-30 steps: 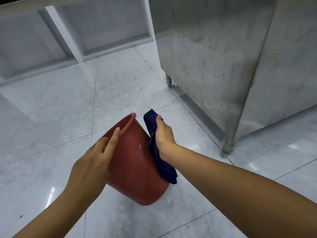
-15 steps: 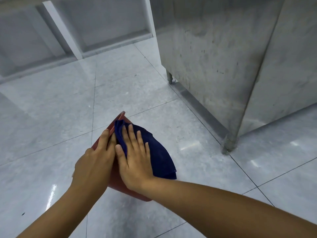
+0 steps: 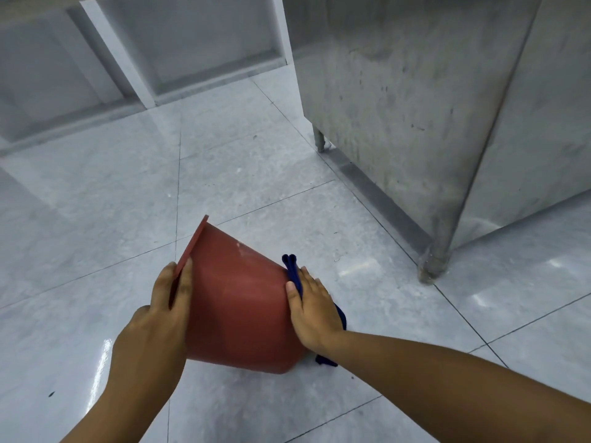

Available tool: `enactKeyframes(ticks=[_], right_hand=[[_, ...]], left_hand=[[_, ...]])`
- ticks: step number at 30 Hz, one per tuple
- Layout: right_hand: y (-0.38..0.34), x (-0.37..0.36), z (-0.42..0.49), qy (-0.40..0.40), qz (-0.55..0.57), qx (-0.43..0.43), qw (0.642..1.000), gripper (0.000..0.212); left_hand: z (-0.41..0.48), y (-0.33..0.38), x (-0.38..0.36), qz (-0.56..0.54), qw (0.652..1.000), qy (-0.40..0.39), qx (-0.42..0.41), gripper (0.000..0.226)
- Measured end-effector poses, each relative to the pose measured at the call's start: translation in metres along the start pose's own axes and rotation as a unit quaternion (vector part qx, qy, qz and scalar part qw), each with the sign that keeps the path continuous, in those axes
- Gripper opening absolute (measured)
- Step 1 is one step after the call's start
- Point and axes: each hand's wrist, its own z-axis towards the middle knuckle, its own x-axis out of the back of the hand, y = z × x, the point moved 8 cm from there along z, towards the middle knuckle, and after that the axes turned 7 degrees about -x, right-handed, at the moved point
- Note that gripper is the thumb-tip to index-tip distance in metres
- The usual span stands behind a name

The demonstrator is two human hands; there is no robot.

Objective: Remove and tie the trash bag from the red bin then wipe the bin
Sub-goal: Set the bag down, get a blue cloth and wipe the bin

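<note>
Grey, glossy floor tiles [image 3: 96, 203] fill most of the frame, and the red bin [image 3: 236, 302] sits low in the centre, tipped well over so that its mouth faces the left and its base points toward the lower right. Whether its lower edge touches the floor cannot be told. The left hand [image 3: 156, 321] grips the bin at its rim, fingers curled over the edge on the near side. The right hand [image 3: 315, 306] lies flat against the base end of the bin, fingers straight, pressing a blue cloth [image 3: 292, 266] onto the red wall, with the thumb touching the plastic itself. Folds of the cloth stick out above the fingertips and hang below the wrist. The two hands are apart, one at each end of the bin. A steel cabinet [image 3: 399, 91] stands at the upper right on short legs, and white shelving [image 3: 121, 52] runs across the upper left.
</note>
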Motion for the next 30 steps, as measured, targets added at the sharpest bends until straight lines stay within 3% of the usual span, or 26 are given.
enactKeyframes(ticks=[4,8,10,14,17,21,25,30], right_hand=[[-0.006,-0.005,-0.005,-0.001,0.020,0.002,1.000,0.056],[-0.010,-0.013,-0.010,-0.006,0.057,-0.001,0.998,0.055],[-0.010,-0.014,-0.013,-0.005,0.065,-0.004,0.998,0.054],[-0.024,0.007,-0.016,0.006,0.150,-0.057,0.987,0.050],[-0.068,0.029,-0.018,0.022,0.215,-0.041,0.975,0.052],[-0.129,0.029,-0.029,-0.021,0.289,0.025,0.957,0.056],[-0.156,0.007,-0.038,-0.107,0.296,0.092,0.945,0.057],[-0.130,-0.009,-0.026,-0.088,0.124,0.151,0.977,0.054]], left_hand=[[-0.012,-0.006,-0.002,-0.030,0.999,-0.012,0.036,0.112],[-0.002,-0.027,0.001,-0.110,0.984,-0.014,0.141,0.093],[0.016,-0.035,0.014,-0.093,0.980,0.012,0.173,0.077],[0.056,-0.021,0.025,0.026,0.995,-0.013,0.099,0.040],[0.068,-0.010,0.017,0.012,0.996,-0.037,0.084,0.019],[0.062,-0.001,0.015,-0.053,0.995,-0.008,0.088,0.020],[0.044,0.018,0.013,-0.074,0.997,-0.026,0.028,0.042],[0.034,0.017,0.016,-0.064,0.996,-0.046,0.038,0.057]])
